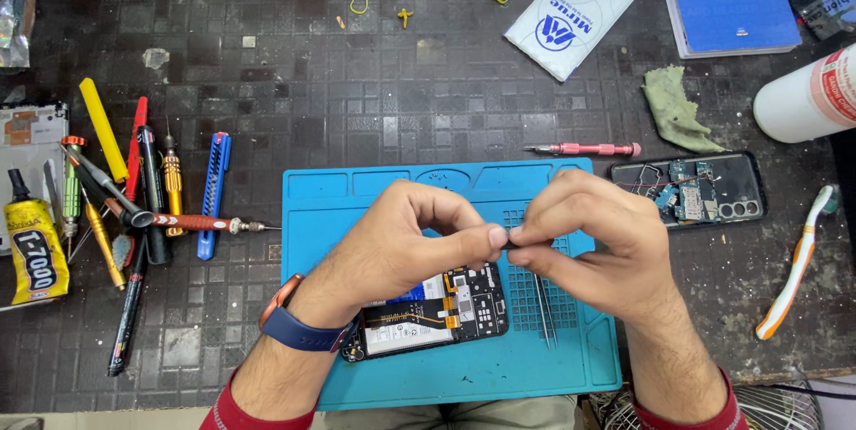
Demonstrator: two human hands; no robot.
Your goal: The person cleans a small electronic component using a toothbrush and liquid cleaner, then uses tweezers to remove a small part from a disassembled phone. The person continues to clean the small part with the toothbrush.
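Where both hands meet, left hand point(406, 234), right hand point(588, 238), pinching tiny part point(508, 241), over opened phone point(428, 310)

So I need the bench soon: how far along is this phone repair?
Midway, by the look of it. Done: the phone lies opened on the blue mat, back off, insides bare. In hand: the left hand and right hand pinch a tiny dark part together above it. Left: the phone is still open, with tweezers beside it.

Tiny part between pinching fingers point(496, 237) too small to identify; opened phone point(428, 310) partly hidden by left wrist.
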